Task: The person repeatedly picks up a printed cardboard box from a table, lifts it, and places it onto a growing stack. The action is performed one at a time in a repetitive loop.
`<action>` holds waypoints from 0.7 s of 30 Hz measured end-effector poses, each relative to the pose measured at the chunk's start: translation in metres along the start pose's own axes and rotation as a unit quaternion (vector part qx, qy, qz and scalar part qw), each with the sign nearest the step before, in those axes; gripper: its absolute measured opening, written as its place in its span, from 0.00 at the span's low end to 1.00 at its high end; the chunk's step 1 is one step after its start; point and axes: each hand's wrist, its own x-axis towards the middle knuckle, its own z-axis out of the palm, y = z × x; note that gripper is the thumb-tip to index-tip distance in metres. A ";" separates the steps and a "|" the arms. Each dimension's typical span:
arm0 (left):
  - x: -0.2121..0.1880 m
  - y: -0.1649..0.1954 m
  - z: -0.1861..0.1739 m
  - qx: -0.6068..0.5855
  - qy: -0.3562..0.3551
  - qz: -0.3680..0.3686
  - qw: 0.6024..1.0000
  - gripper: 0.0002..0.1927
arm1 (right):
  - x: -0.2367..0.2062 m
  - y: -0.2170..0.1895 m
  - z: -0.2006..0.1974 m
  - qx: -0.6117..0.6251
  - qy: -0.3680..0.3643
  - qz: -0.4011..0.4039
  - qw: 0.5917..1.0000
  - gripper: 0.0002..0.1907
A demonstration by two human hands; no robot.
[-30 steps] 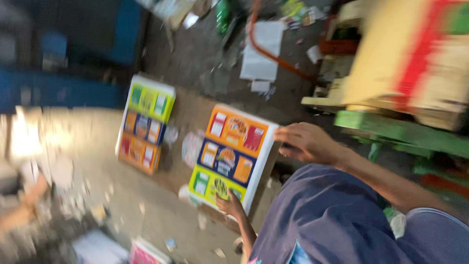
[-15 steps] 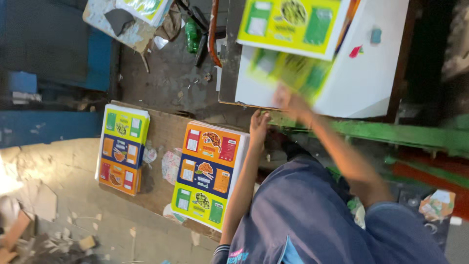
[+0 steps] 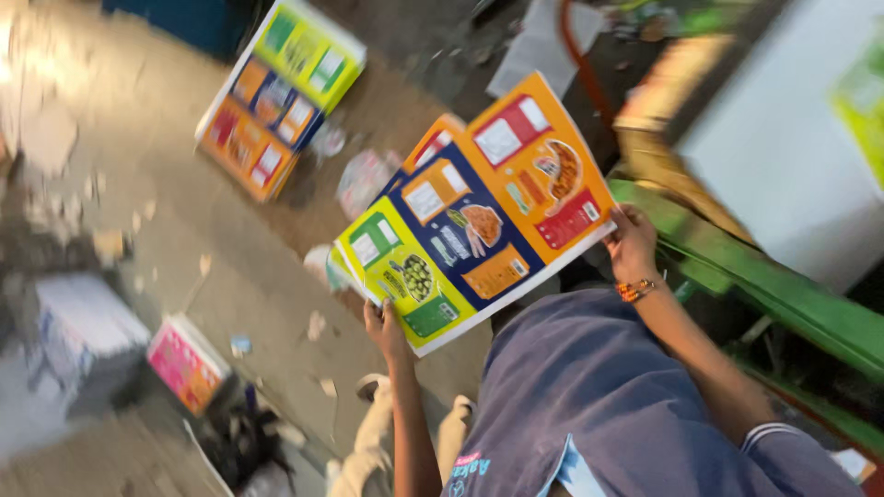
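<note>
Both hands are closed on one large printed sheet (image 3: 474, 216), banded orange, dark blue and yellow-green with food pictures: the left hand (image 3: 382, 324) grips its yellow-green lower edge, the right hand (image 3: 633, 247), a beaded bracelet at the wrist, pinches the orange corner. The sheet is held in the air, tilted, above a stack of like sheets (image 3: 419, 161) on the floor, whose edge shows just behind it. A second stack (image 3: 281, 92) of the same print lies well apart, farther left. Judged from this, the sheet is in transit and not yet laid down; two piles are built, the count is not readable. A green frame (image 3: 764, 290) and a white board (image 3: 792, 156) stand at the right; paper scraps litter the floor (image 3: 166, 230).
</note>
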 end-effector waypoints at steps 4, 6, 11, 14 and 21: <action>0.008 -0.024 -0.029 0.097 0.088 -0.022 0.991 0.15 | 0.034 0.030 0.069 -0.273 -0.084 -0.177 0.942 0.13; 0.020 -0.038 -0.030 0.182 0.152 -0.029 0.971 0.16 | 0.045 0.041 0.098 -0.314 -0.114 -0.150 0.931 0.10; 0.047 -0.057 -0.037 0.294 0.233 -0.023 0.927 0.15 | 0.049 0.070 0.128 -0.598 -0.123 -0.299 0.734 0.10; 0.053 -0.063 -0.043 0.332 0.254 0.002 0.909 0.15 | 0.045 0.082 0.128 -0.624 -0.115 -0.326 0.701 0.09; 0.057 -0.072 -0.037 0.386 0.260 -0.004 0.885 0.19 | 0.058 0.083 0.122 -0.653 -0.099 -0.309 0.684 0.08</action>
